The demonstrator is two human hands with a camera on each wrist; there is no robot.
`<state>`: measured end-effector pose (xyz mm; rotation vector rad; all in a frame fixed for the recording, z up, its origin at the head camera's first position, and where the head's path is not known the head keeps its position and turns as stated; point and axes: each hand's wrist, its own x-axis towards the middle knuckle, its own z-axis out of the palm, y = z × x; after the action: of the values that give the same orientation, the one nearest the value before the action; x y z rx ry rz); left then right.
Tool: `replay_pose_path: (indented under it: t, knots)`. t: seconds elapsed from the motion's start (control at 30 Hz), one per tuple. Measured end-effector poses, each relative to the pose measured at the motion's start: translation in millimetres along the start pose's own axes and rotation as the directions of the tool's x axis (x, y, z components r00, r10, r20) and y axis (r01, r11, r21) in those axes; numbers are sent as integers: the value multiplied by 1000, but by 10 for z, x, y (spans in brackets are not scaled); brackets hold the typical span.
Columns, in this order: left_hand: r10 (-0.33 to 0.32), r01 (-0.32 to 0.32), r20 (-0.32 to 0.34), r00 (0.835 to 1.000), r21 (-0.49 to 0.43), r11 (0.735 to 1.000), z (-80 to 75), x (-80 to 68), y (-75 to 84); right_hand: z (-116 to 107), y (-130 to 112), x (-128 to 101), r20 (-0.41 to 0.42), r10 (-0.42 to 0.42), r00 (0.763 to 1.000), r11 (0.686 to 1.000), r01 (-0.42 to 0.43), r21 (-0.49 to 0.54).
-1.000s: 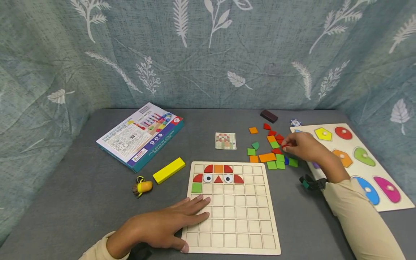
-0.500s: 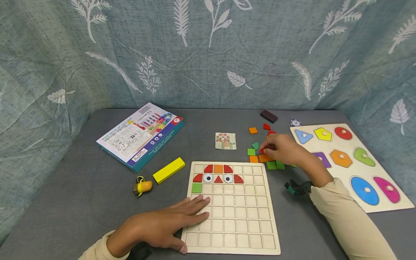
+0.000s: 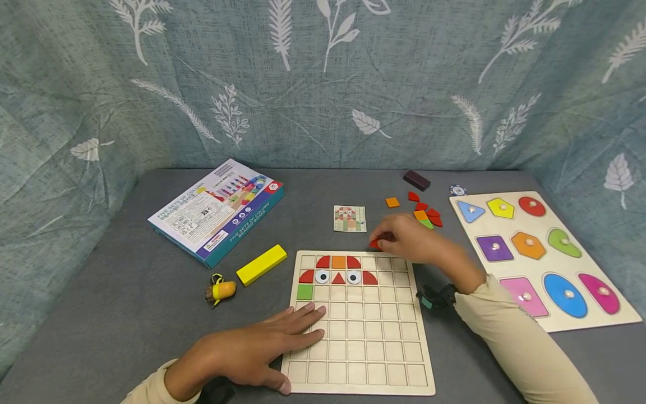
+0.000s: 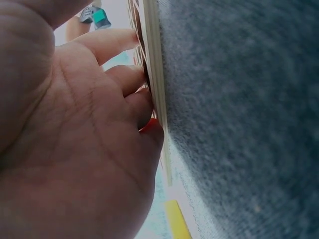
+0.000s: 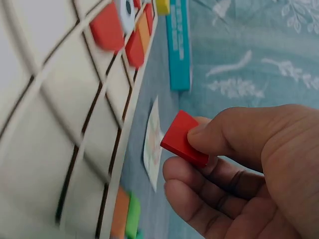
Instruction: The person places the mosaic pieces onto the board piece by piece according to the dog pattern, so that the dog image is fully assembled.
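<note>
Far left on the grey felt table (image 3: 126, 292): a flat game box with blue edges and printed lid (image 3: 218, 210). Beside it, a yellow rectangular block (image 3: 261, 264) and a small yellow toy figure (image 3: 220, 290).

Left hand (image 3: 247, 353): palm down, fingers straight and flat, holding nothing. Fingertips (image 3: 315, 314) lie on the lower-left squares of the pale wooden grid board (image 3: 359, 331); the heel of the hand is on the table. The left wrist view shows the fingers (image 4: 130, 78) pressed against the board's edge (image 4: 154, 74).

Board, top rows: red quarter-round tiles, one orange square, two eye tiles, a red triangle, and one green square tile (image 3: 305, 292) at the left.

Behind the board: a small printed pattern card (image 3: 350, 219).

Right hand (image 3: 411, 241): hovers over the board's upper-right edge and pinches a small red wooden tile (image 3: 374, 244). In the right wrist view the red tile (image 5: 183, 138) sits between the thumb tip on top and the index finger (image 5: 199, 177) beneath, with most of the tile sticking out beyond the fingertips toward the board. The tile is in the air, clear of the grid.

Right of the hand: loose red, orange and green tiles (image 3: 423, 213), a dark brown block (image 3: 416, 180), then a wooden peg puzzle board with coloured shapes (image 3: 542, 255).
</note>
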<state>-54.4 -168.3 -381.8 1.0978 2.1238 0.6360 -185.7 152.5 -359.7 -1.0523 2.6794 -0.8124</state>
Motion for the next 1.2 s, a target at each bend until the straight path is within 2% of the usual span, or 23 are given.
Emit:
replay_pose_path:
  t: [0.27, 0.37, 0.53, 0.83, 1.03, 1.2]
  knots:
    - [-11, 11, 20, 1000, 11, 1000, -18, 19, -7, 220, -224, 163, 36, -63, 997, 998, 63, -8]
    - [-1, 1, 25, 1000, 7, 1000, -22, 19, -8, 270, -274, 211, 24, -95, 995, 995, 95, 0]
    - [25, -25, 30, 999, 17, 1000, -19, 10, -22, 305, -349, 264, 17, -136, 991, 990, 136, 31]
    - [102, -103, 12, 995, 47, 994, -19, 12, -49, 440, -541, 287, 81, -157, 984, 986, 152, 62]
    - [79, -80, 15, 997, 50, 996, -7, -9, -69, 556, -678, 334, 148, -190, 971, 981, 183, 58]
    - [64, -64, 14, 998, 32, 997, 2, -10, -72, 601, -724, 336, 168, -173, 971, 985, 167, 49]
